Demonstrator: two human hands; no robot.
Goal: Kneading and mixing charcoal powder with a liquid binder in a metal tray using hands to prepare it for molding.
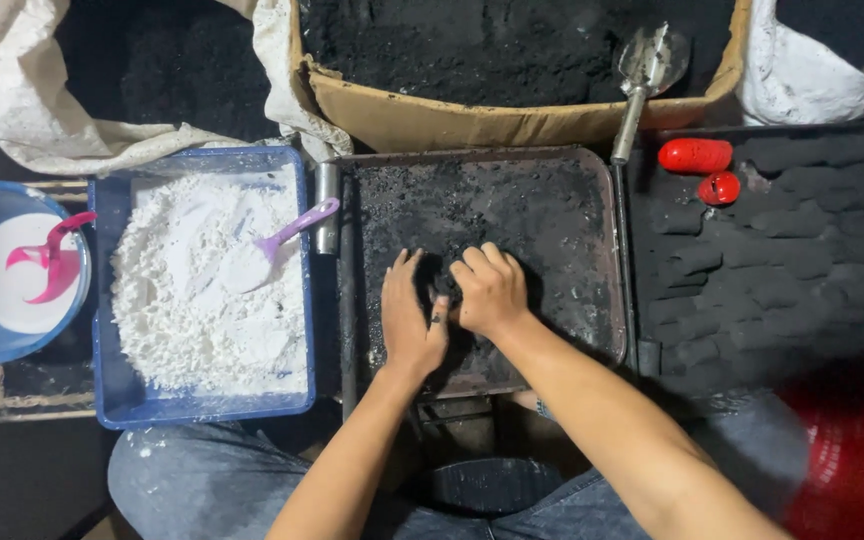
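Note:
Both hands press together on a lump of black material (445, 283) in the middle of a dark metal tray (592, 200). My left hand (408, 318) lies flat against the lump's left side, fingers pointing away from me. My right hand (490, 290) curls over the lump from the right, fingers bent down on it. Most of the lump is hidden between the two hands. Black dust covers the tray around them.
A blue tub of white powder (202, 290) with a purple scoop (282, 240) stands left of the tray; a blue bowl with a pink scoop (47, 265) stands further left. Behind are a cardboard box of black powder (452, 120) with a metal scoop (647, 75), and sacks. Rows of shaped black pieces (782, 260) and red moulds (697, 157) lie right.

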